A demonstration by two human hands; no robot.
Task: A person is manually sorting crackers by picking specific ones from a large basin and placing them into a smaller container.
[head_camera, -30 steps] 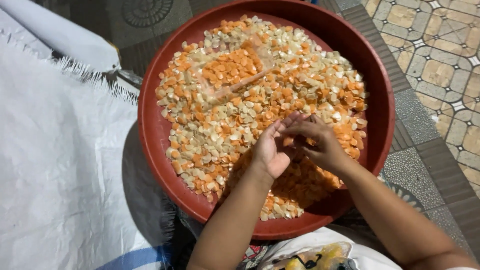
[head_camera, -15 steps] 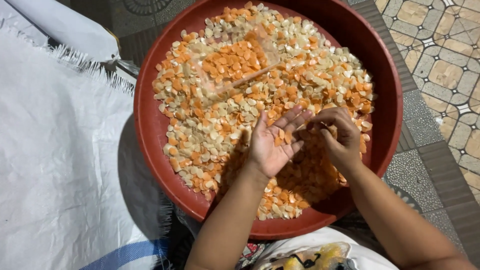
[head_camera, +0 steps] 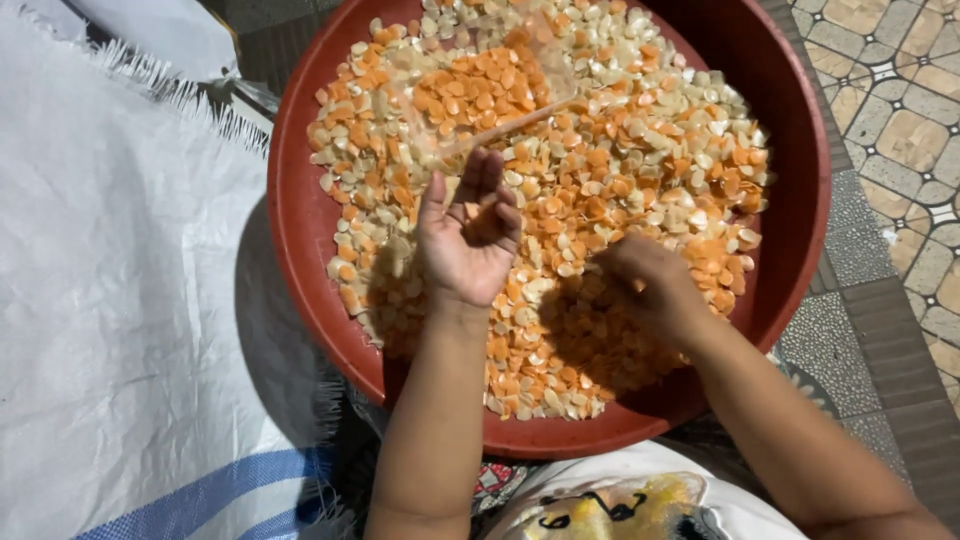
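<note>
A wide red basin [head_camera: 296,236] holds a heap of small flat orange and whitish pieces [head_camera: 640,150]. A clear plastic container [head_camera: 437,140] lies tilted in the heap at the top, filled with orange pieces only. My left hand [head_camera: 468,235] is turned palm up just below the container's rim, fingers loosely apart, with nothing plainly in the palm. To its right, my right hand [head_camera: 648,285] rests back up on the heap. Its fingertips are curled down among the pieces and hidden.
A white woven sack [head_camera: 120,300] with a frayed edge and blue stripes covers the ground on the left. Patterned floor tiles [head_camera: 900,110] lie to the right of the basin. My white printed shirt [head_camera: 610,505] shows at the bottom edge.
My hands have parted. The left hand went up and left toward the clear container, palm still up. The right hand dropped onto the heap to the right.
</note>
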